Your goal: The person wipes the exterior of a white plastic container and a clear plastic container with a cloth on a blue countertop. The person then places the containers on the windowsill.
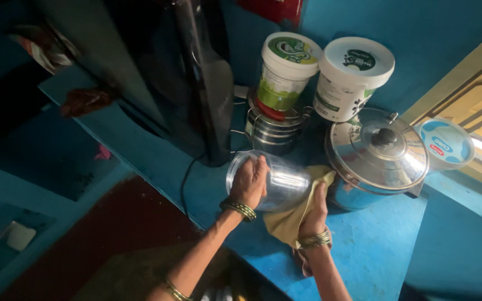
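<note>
A clear, round glass jar (pixel 277 181) is held on its side above the blue bench (pixel 375 251), the left hand (pixel 249 181) closed around its near end. A yellow cloth (pixel 294 217) is pressed against the jar by the right hand (pixel 314 214). Just right, a lidded steel pot (pixel 376 159) is seen; farther back, two white plastic tubs (pixel 354 78) are stacked on steel containers (pixel 271 131).

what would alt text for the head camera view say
A person's left hand holds a clear glass jar on its side while the right hand presses a yellow cloth against it, above a blue shelf beside a lidded steel pot.
</note>
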